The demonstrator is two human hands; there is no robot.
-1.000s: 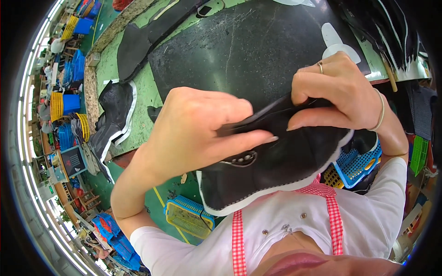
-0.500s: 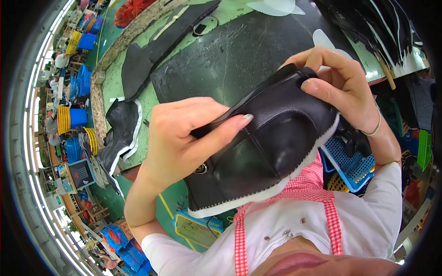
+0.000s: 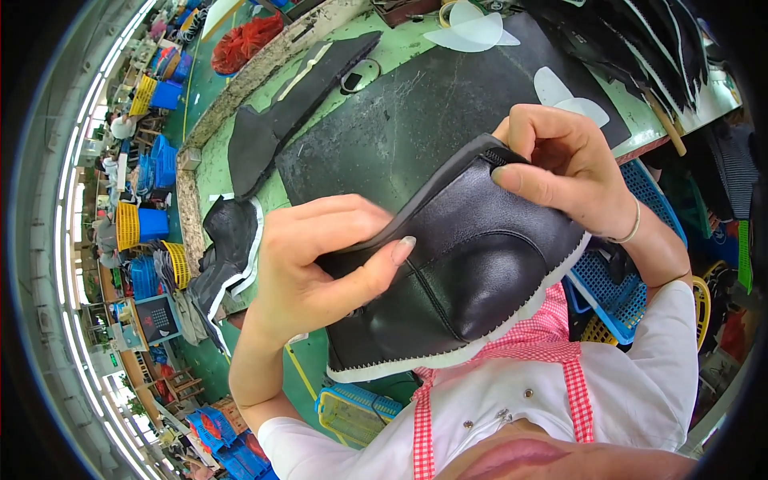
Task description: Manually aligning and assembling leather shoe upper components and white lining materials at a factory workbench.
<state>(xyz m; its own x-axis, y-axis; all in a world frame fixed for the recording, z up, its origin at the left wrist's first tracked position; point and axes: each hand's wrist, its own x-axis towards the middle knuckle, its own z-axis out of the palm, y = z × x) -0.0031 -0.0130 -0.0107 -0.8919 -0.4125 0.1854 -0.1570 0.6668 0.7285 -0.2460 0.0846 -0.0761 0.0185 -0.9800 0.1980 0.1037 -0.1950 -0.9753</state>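
Between my two hands I hold a black leather shoe upper (image 3: 448, 276) with a pale zigzag-stitched lining along its lower edge. My left hand (image 3: 324, 260) pinches the folded top edge, thumb on the outer leather and fingers behind. At the upper right, my right hand (image 3: 564, 160) grips the other end of that edge, near what looks like a zipper, with its thumb in front. The upper hangs over the near side of the workbench, close to my checked apron. Its inside is hidden from view.
A dark mat (image 3: 384, 120) covers much of the green bench (image 3: 276, 188). Black cut pieces (image 3: 280, 120), another black upper (image 3: 228, 248) and white templates (image 3: 468, 28) lie around it. Stacked black pieces (image 3: 632, 48) rest far right, above a blue basket (image 3: 616, 280).
The upper has tilted and its top edge is pulled straighter, with the zipper end showing more. My right hand has moved down and left; my left hand has shifted slightly down.
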